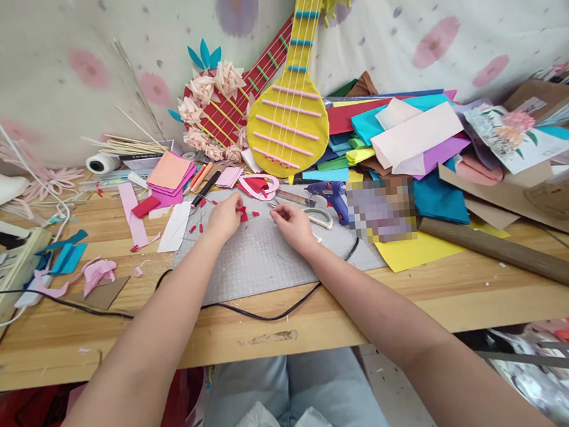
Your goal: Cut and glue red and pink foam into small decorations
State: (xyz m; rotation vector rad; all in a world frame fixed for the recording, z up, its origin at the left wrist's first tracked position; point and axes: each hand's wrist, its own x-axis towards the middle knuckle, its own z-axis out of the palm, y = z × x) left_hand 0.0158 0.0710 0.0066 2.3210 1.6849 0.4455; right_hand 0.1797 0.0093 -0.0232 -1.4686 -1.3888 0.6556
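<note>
My left hand [225,218] is over the grey cutting mat [269,268], fingers closed on a small red piece [243,214] that looks like paper or foam. Short red bits [255,214] lie beside it. To the right, my right hand [293,226] hovers with its fingertips pinched together; whatever is between them is too small to make out. Close to that hand lie scissors [321,217] with pale handles. Just beyond both hands is a pink heart-shaped outline [269,187] with red material inside. A blue glue gun [330,199] rests at the mat's right.
A yellow lute-shaped craft [287,123] and a red one [218,109] with flowers lean at the back. Coloured sheets [417,135] pile up right, near a brown roll [512,253]. A black cable [274,317] crosses the front; a power strip [9,284] stands left.
</note>
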